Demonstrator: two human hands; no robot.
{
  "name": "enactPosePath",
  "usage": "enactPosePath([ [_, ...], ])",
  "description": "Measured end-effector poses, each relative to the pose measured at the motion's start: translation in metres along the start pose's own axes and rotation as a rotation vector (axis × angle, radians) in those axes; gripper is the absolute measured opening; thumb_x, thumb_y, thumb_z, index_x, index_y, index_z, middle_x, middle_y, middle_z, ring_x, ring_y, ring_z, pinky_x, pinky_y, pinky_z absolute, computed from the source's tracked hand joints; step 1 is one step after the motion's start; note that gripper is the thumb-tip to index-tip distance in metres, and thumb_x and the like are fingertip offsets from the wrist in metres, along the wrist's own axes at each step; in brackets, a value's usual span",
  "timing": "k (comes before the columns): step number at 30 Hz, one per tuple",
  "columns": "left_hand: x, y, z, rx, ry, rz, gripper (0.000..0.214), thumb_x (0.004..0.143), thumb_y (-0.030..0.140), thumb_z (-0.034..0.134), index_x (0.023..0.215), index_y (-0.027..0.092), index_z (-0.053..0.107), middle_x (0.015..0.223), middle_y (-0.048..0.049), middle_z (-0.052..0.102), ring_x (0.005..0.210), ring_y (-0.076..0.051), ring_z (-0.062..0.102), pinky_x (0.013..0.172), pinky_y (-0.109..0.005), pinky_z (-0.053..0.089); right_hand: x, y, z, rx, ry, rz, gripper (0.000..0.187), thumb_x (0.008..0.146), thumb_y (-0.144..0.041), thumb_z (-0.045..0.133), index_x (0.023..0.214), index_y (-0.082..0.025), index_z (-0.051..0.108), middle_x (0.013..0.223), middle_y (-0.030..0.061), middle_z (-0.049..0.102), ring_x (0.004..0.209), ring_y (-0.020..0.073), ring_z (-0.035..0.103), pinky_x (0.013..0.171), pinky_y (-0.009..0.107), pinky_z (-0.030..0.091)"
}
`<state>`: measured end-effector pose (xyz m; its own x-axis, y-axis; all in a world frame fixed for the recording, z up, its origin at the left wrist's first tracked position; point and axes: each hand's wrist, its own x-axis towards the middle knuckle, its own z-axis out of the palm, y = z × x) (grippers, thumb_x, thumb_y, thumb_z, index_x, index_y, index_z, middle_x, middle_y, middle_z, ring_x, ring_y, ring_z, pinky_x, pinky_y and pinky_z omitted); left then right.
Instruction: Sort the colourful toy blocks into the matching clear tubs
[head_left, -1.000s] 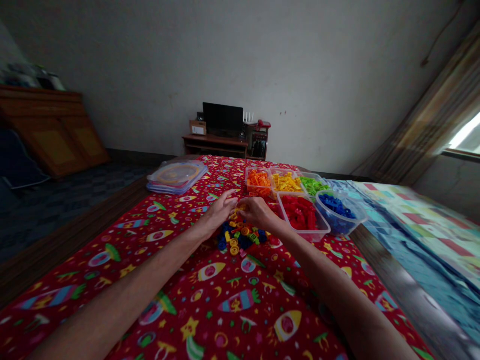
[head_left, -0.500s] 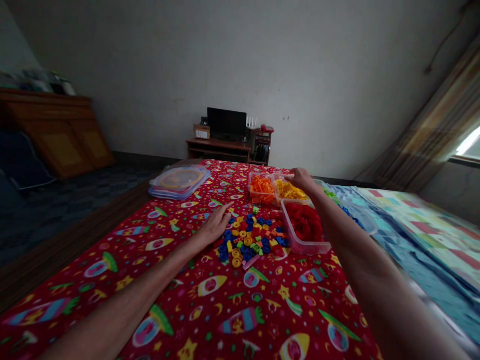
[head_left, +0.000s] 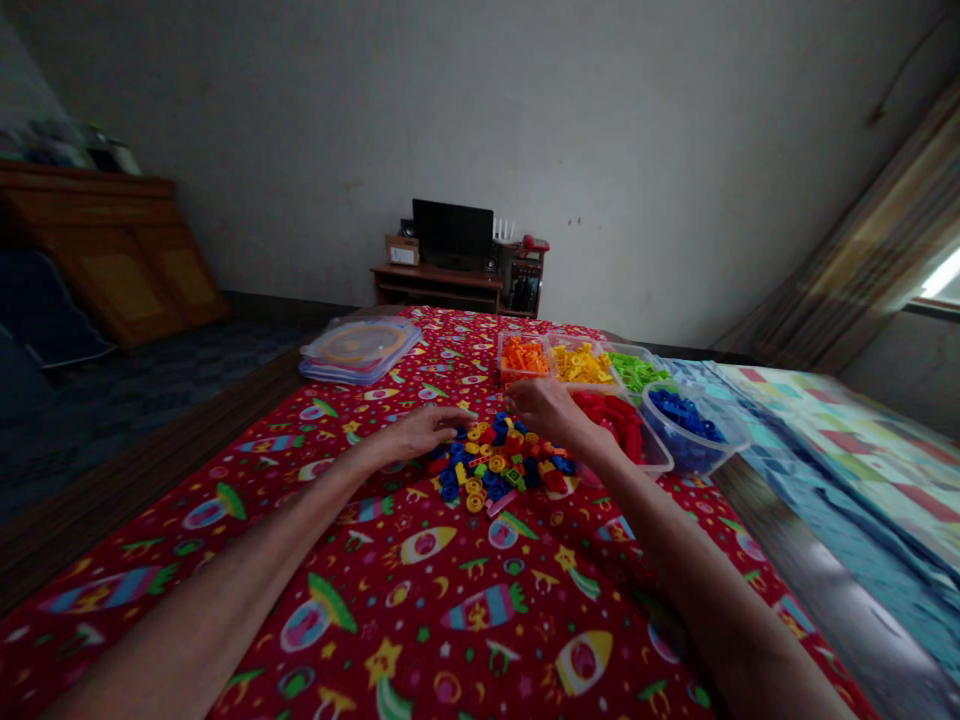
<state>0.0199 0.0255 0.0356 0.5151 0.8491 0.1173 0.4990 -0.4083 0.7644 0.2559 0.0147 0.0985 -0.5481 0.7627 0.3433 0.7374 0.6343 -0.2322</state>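
A mixed heap of small plastic building pieces [head_left: 496, 464], mostly blue, yellow, red and green, lies on a red patterned cloth [head_left: 420, 600]. My left hand [head_left: 424, 432] is at the heap's left edge, fingers stretched toward it and thumb apart, with nothing seen in it. Over the far right side of the heap is my right hand [head_left: 546, 405], its fingers bent down and leftward; whether they pinch a piece cannot be made out. Right beside that hand and partly behind its wrist stands a clear box of red pieces [head_left: 611, 415].
Behind are clear boxes of orange pieces [head_left: 525, 356], yellow pieces [head_left: 581, 363] and green pieces [head_left: 636, 371]. A round tub of blue pieces [head_left: 684, 418] stands right. Stacked lids [head_left: 360, 350] lie at the far left. A bed [head_left: 847, 450] adjoins the right side.
My right hand has come back from the yellow box to the heap, uncovering the green and blue containers. My left hand has shifted slightly left; its fingers are still stretched out.
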Motion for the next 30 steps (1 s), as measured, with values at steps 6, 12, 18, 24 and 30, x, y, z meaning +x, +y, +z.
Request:
enactPosePath([
  [6, -0.004, -0.002, -0.017, 0.085, -0.080, 0.052, 0.035, 0.068, 0.029, 0.064, 0.102, 0.021, 0.068, 0.106, -0.0056, 0.070, 0.099, -0.022, 0.062, 0.089, -0.032, 0.047, -0.007, -0.023, 0.009, -0.062, -0.107, -0.077, 0.022, 0.086, -0.015, 0.045, 0.083, -0.014, 0.067, 0.069, 0.0042, 0.061, 0.055, 0.0085, 0.042, 0.053, 0.024, 0.023],
  [12, 0.002, -0.011, -0.003, 0.391, 0.029, 0.084, 0.019, 0.075, 0.023, 0.057, 0.090, 0.020, 0.068, 0.092, -0.0050, 0.069, 0.087, -0.020, 0.061, 0.082, -0.029, 0.047, -0.009, -0.040, 0.033, -0.108, -0.175, -0.111, 0.024, 0.088, -0.016, 0.044, 0.091, -0.014, 0.067, 0.073, 0.0072, 0.066, 0.058, 0.0103, 0.049, 0.054, 0.023, 0.026],
  [18, 0.000, -0.009, 0.006, 0.550, 0.132, 0.069, 0.017, 0.078, 0.030, 0.054, 0.087, 0.019, 0.064, 0.089, -0.0053, 0.066, 0.084, -0.020, 0.060, 0.076, -0.028, 0.046, -0.012, -0.043, 0.059, -0.129, -0.234, -0.182, 0.027, 0.087, -0.014, 0.043, 0.102, -0.014, 0.065, 0.094, 0.0109, 0.069, 0.078, 0.0139, 0.059, 0.066, 0.022, 0.036],
  [24, -0.008, 0.013, -0.022, 0.525, 0.119, 0.015, 0.022, 0.075, 0.034, 0.053, 0.082, 0.018, 0.067, 0.079, -0.0030, 0.068, 0.071, -0.017, 0.060, 0.067, -0.025, 0.045, -0.017, -0.038, 0.054, -0.149, -0.216, -0.127, 0.020, 0.085, -0.017, 0.048, 0.094, -0.014, 0.066, 0.083, 0.0084, 0.067, 0.073, 0.0148, 0.057, 0.064, 0.024, 0.036],
  [30, -0.010, 0.024, -0.018, 0.412, -0.045, 0.022, 0.019, 0.072, 0.029, 0.058, 0.082, 0.021, 0.071, 0.078, -0.0009, 0.071, 0.071, -0.016, 0.063, 0.065, -0.021, 0.045, -0.021, -0.023, 0.052, -0.046, -0.026, -0.208, 0.015, 0.084, -0.015, 0.052, 0.096, -0.012, 0.061, 0.084, 0.0087, 0.062, 0.079, 0.0157, 0.053, 0.071, 0.025, 0.039],
])
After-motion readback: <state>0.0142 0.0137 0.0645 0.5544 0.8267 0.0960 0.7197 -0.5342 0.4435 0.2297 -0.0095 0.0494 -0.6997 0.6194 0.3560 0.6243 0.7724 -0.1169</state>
